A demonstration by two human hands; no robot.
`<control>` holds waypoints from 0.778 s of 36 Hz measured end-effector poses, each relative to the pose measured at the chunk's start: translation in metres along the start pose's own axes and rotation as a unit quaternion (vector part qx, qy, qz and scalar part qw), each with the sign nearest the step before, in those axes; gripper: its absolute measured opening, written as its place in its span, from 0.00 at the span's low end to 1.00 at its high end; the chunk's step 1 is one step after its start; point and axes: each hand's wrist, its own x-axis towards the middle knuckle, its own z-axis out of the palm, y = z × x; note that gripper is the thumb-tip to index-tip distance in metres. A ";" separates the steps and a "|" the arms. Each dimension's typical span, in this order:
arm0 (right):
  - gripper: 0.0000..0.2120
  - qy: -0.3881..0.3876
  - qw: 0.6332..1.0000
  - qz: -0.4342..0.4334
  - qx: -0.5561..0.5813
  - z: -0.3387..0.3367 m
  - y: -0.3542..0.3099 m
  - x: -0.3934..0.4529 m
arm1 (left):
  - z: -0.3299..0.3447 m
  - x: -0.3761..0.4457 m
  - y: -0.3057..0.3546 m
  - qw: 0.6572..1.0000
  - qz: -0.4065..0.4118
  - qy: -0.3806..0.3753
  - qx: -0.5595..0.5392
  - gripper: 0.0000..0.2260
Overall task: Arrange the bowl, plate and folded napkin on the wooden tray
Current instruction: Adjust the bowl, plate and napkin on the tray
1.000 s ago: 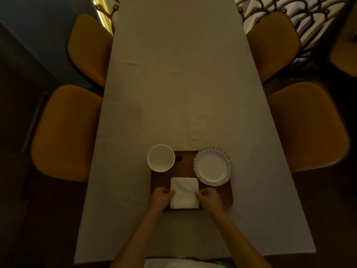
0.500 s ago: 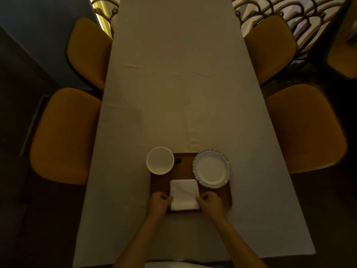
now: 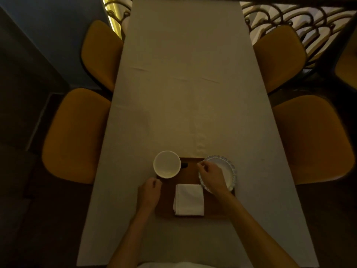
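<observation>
A dark wooden tray [image 3: 190,172] lies near the table's front edge. A white bowl [image 3: 167,164] stands at its far left corner, overhanging the tray's edge. A white plate with a patterned rim [image 3: 229,171] sits at the far right corner. A folded white napkin [image 3: 189,200] lies flat on the tray's near middle. My right hand [image 3: 211,176] is over the plate's left part, fingers curled at its rim. My left hand [image 3: 150,192] hovers loosely curled just left of the tray, below the bowl, holding nothing.
The long table [image 3: 185,93] wears a pale cloth. Mustard chairs stand on both sides: two on the left [image 3: 77,132], two on the right [image 3: 313,138]. A small dark object [image 3: 184,165] lies on the tray beside the bowl. An iron railing [image 3: 289,14] is at the far right.
Both hands have left the napkin's sides. The right hand moved up onto the plate's left rim; the left hand moved out and up toward the bowl. The napkin stays flat.
</observation>
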 end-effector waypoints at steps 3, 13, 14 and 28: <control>0.09 -0.034 0.998 -0.052 -0.024 0.007 -0.023 0.022 | -0.002 0.006 0.007 0.999 -0.021 0.000 -0.030 0.09; 0.14 -0.160 0.918 -0.144 -0.332 0.037 -0.061 0.075 | 0.013 0.020 0.008 0.996 -0.060 -0.060 -0.013 0.20; 0.14 -0.167 0.905 -0.156 -0.360 0.039 -0.063 0.077 | 0.015 0.020 0.007 0.995 -0.067 -0.066 -0.023 0.20; 0.10 -0.230 0.904 -0.121 -0.338 0.040 -0.052 0.084 | 0.014 0.024 0.014 0.996 -0.056 -0.064 0.018 0.16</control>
